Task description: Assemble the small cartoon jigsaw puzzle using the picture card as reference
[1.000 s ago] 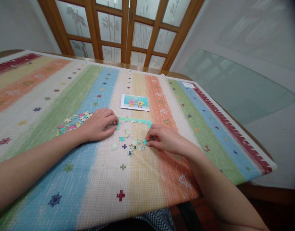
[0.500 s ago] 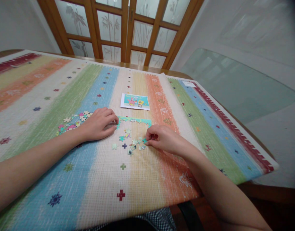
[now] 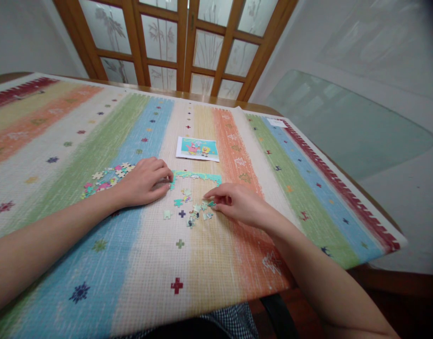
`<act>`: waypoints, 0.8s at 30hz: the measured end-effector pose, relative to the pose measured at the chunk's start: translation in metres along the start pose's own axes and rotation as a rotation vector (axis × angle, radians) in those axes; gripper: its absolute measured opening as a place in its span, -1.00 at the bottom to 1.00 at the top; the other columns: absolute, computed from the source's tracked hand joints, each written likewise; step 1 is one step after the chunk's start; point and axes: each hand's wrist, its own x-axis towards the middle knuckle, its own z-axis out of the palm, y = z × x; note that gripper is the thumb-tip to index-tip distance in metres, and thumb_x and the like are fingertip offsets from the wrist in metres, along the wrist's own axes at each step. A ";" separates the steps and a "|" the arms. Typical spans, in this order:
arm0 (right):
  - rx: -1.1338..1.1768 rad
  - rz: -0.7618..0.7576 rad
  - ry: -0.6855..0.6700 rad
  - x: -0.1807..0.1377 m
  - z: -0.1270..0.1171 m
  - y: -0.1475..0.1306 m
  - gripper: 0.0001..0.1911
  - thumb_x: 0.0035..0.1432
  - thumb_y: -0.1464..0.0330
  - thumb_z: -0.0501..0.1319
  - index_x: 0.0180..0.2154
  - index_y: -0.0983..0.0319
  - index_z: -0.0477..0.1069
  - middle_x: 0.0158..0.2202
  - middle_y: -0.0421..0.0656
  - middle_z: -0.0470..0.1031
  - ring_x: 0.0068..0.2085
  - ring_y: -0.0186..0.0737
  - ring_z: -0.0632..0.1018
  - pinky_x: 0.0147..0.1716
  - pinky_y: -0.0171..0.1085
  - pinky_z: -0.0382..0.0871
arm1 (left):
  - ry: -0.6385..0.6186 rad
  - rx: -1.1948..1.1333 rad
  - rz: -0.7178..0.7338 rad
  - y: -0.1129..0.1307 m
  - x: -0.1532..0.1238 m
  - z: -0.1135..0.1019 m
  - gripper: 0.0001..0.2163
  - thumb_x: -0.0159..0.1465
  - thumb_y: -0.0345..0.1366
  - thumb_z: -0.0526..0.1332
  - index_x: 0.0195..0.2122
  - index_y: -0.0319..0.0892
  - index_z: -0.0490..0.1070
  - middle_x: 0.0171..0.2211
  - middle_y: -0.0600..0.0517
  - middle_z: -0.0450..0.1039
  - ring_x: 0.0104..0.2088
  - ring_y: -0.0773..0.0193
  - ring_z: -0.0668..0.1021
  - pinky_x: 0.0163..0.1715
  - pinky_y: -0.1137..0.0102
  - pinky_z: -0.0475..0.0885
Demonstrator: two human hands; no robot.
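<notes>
My left hand [image 3: 145, 182] rests on the cloth, its fingertips touching the left end of a joined strip of turquoise jigsaw pieces [image 3: 195, 175]. Its thumb stands a little apart from the fingers, and nothing shows between them. My right hand [image 3: 239, 202] is by the strip's right end, index finger stretched out and thumb apart from it. A loose teal jigsaw piece [image 3: 211, 204] lies on the cloth near that thumb. Several pale green loose jigsaw pieces [image 3: 198, 208] lie just left of the right hand. A lone pale piece [image 3: 167, 214] sits further left.
Beyond the strip lies a printed cartoon picture [image 3: 198, 149]. A pile of mixed jigsaw pieces [image 3: 105, 180] is partly behind my left forearm. The striped tablecloth [image 3: 159, 273] covers the table, with its near edge close to my lap. A white slip [image 3: 277, 123] lies far right.
My right hand's index finger and thumb have parted, letting go of the teal jigsaw piece, and the index finger now reaches further left. The left hand has stayed in place.
</notes>
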 end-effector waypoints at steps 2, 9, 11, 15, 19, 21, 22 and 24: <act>0.002 0.000 -0.007 0.001 -0.002 0.002 -0.79 0.12 0.53 0.30 -0.22 0.20 0.62 -0.34 -0.16 0.60 -0.35 -0.29 0.50 -0.30 -0.29 0.31 | 0.005 -0.005 -0.001 0.001 0.000 0.000 -0.79 0.37 -0.17 0.11 -0.13 -0.13 0.44 -0.15 -0.07 0.42 -0.11 0.05 0.43 -0.08 0.17 0.27; 0.152 0.134 0.240 0.000 -0.019 0.014 -0.88 0.09 0.41 0.29 -0.26 0.21 0.51 -0.42 -0.21 0.51 -0.41 -0.29 0.46 -0.40 -0.28 0.27 | 0.009 -0.010 0.000 0.000 0.000 0.000 -0.80 0.37 -0.17 0.11 -0.13 -0.13 0.44 -0.15 -0.07 0.42 -0.11 0.06 0.42 -0.09 0.18 0.27; 0.143 0.132 0.314 -0.001 -0.024 0.017 -0.90 0.07 0.40 0.28 -0.29 0.20 0.45 -0.42 -0.22 0.48 -0.41 -0.28 0.44 -0.40 -0.27 0.27 | 0.008 -0.004 0.001 0.000 0.000 0.000 -0.80 0.37 -0.17 0.10 -0.13 -0.13 0.43 -0.15 -0.07 0.41 -0.11 0.06 0.42 -0.08 0.18 0.27; 0.091 0.152 0.370 0.000 -0.027 0.024 -0.93 0.08 0.40 0.25 -0.33 0.19 0.39 -0.40 -0.19 0.48 -0.38 -0.25 0.45 -0.36 -0.24 0.30 | 0.006 0.002 0.004 0.000 0.000 0.000 -0.80 0.38 -0.17 0.10 -0.13 -0.13 0.43 -0.15 -0.07 0.41 -0.11 0.06 0.43 -0.09 0.18 0.27; 0.093 0.162 0.360 0.003 -0.024 0.026 -0.95 0.12 0.38 0.23 -0.35 0.19 0.36 -0.39 -0.17 0.49 -0.37 -0.23 0.48 -0.36 -0.23 0.33 | 0.012 0.008 0.010 0.000 0.000 0.000 -0.79 0.38 -0.17 0.09 -0.13 -0.14 0.43 -0.15 -0.07 0.41 -0.11 0.06 0.43 -0.09 0.17 0.27; 0.113 0.158 0.354 0.004 -0.023 0.025 -0.95 0.14 0.38 0.23 -0.30 0.19 0.40 -0.39 -0.16 0.51 -0.37 -0.22 0.49 -0.36 -0.23 0.35 | 0.013 0.009 0.015 0.000 0.000 0.000 -0.79 0.39 -0.17 0.09 -0.13 -0.14 0.43 -0.15 -0.07 0.41 -0.12 0.06 0.43 -0.10 0.17 0.27; 0.125 0.159 0.344 0.005 -0.023 0.025 -0.92 0.14 0.38 0.23 -0.26 0.20 0.43 -0.39 -0.16 0.53 -0.37 -0.22 0.50 -0.35 -0.22 0.36 | 0.012 0.008 0.016 0.000 0.000 0.000 -0.79 0.39 -0.17 0.09 -0.13 -0.14 0.43 -0.15 -0.07 0.41 -0.12 0.05 0.43 -0.10 0.17 0.27; 0.142 0.166 0.302 0.005 -0.023 0.025 -0.88 0.17 0.38 0.23 -0.22 0.19 0.50 -0.37 -0.15 0.57 -0.36 -0.20 0.53 -0.32 -0.21 0.38 | 0.012 0.008 0.016 -0.001 0.000 0.000 -0.79 0.39 -0.16 0.09 -0.13 -0.14 0.43 -0.16 -0.07 0.41 -0.12 0.05 0.43 -0.10 0.17 0.27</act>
